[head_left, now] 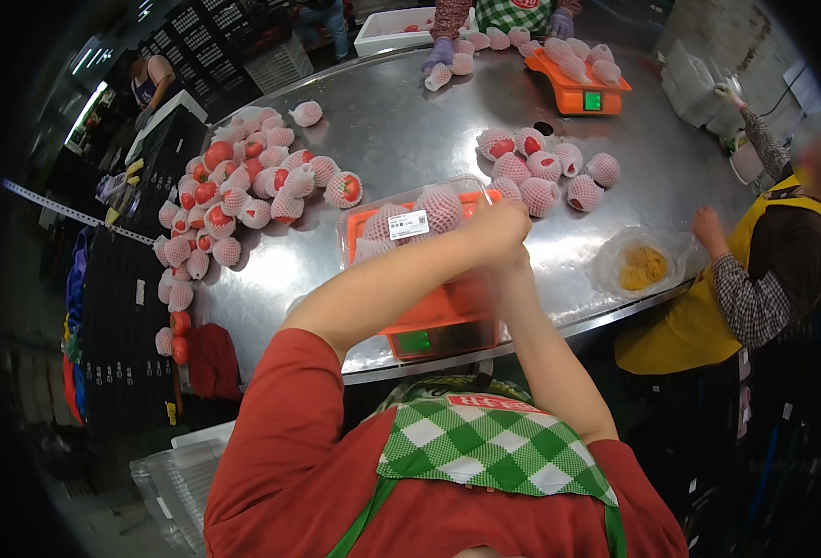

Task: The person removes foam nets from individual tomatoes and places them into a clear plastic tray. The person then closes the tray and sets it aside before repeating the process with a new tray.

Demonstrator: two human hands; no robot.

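Stacked black crates stand beside what seems a red cloth.

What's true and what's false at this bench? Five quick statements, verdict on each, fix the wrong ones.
1. The near orange scale has a display lit green. True.
2. The clear box above that scale has no label. False: a white label sits on its top.
3. The person's left hand is near the box's right end. True.
4. The far orange scale bears nothing. False: netted fruits lie on it.
5. The co-worker in a yellow apron stands at the picture's left. False: that co-worker is at the right.
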